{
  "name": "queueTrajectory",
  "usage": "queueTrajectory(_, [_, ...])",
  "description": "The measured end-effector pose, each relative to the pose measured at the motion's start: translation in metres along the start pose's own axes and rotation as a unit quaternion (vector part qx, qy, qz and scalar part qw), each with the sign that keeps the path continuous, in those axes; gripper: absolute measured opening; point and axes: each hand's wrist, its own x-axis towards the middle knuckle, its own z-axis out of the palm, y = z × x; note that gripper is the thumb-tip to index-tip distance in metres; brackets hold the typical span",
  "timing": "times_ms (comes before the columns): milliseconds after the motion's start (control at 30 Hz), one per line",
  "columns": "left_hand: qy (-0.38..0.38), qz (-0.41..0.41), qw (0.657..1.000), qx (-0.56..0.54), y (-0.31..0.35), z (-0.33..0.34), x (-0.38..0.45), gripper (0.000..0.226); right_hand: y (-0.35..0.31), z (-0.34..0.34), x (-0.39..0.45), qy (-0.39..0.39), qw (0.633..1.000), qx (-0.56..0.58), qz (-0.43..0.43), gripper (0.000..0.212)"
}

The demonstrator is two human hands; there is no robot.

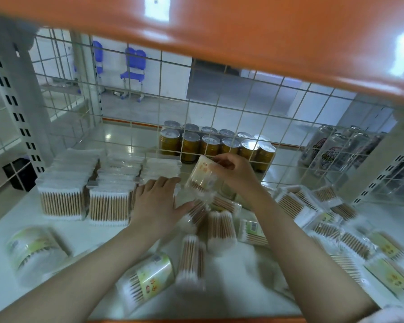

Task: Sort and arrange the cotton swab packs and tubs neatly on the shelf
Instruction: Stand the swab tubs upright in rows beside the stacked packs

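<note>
On the white shelf (pixel 14 231), flat cotton swab packs (pixel 62 201) stand in three rows at the back left. My left hand (pixel 156 201) rests flat with straight fingers against the front of the third row. My right hand (pixel 233 170) grips a clear pack of swabs (pixel 201 177) and holds it tilted above the shelf, just right of that row. Round tubs (pixel 147 278) lie on their sides at the front. Loose packs (pixel 336 229) are scattered at the right.
A wire grid (pixel 196 108) closes the back of the shelf. Behind it stand gold cans (pixel 210 145) and larger white cans (pixel 331 150). An orange shelf (pixel 219 31) hangs overhead. Perforated uprights (pixel 14 101) flank both sides.
</note>
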Motion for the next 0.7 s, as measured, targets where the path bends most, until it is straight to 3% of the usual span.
queueTrajectory(233, [0.0, -0.021, 0.996, -0.088, 0.002, 0.007, -0.006, 0.068, -0.006, 0.003, -0.012, -0.022, 0.999, 0.021, 0.021, 0.014])
queueTrajectory(700, [-0.005, -0.001, 0.987, -0.163, 0.002, 0.007, -0.016, 0.054, -0.012, 0.003, -0.023, -0.019, 0.999, 0.028, 0.031, 0.017])
